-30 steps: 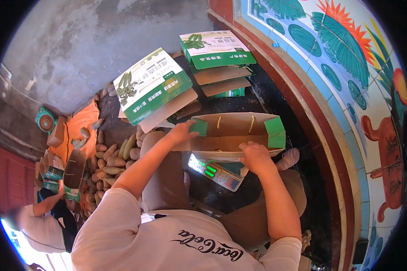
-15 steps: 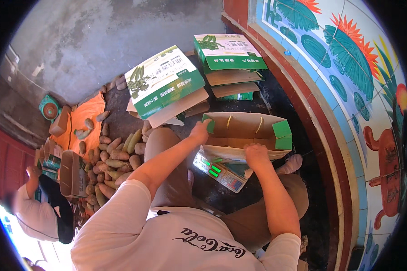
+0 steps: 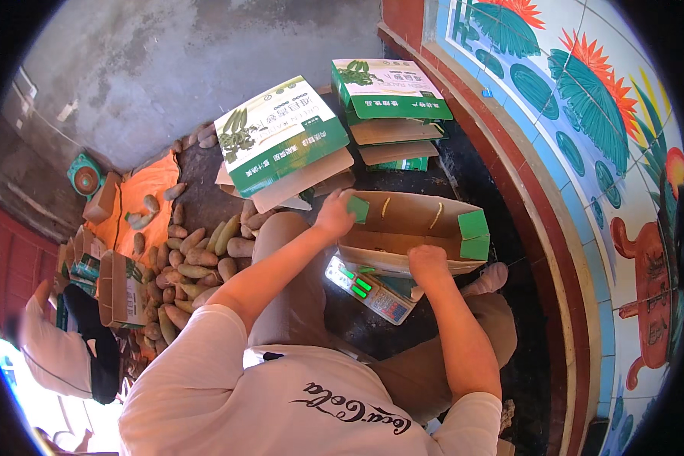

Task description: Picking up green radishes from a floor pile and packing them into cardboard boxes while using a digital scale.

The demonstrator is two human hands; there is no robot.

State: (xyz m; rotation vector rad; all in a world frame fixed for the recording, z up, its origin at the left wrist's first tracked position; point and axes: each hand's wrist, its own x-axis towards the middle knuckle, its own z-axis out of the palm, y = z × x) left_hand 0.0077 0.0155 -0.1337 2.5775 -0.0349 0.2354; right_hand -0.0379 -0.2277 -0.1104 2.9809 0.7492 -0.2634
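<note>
An open brown cardboard box (image 3: pixel 410 216) with green end flaps rests on a digital scale (image 3: pixel 366 289) with lit green digits, between my knees. My left hand (image 3: pixel 334 213) grips the box's left end by its green flap. My right hand (image 3: pixel 427 262) holds the box's near wall, just above the scale. The inside of the box looks bare apart from two pale strips on its floor. I am seated, and my knees flank the scale.
Green-and-white printed boxes lie stacked beyond: one tilted (image 3: pixel 281 140), more flat ones (image 3: pixel 391 87). A pile of brown tubers (image 3: pixel 197 258) spreads left over an orange sheet (image 3: pixel 148 190). Another person (image 3: pixel 61 349) crouches at lower left by a small open carton (image 3: pixel 121 289). A painted tile wall (image 3: pixel 585 114) runs along the right.
Both hands stay on the box over the scale, and the left hand has slid onto the green end flap. The person at lower left has shifted.
</note>
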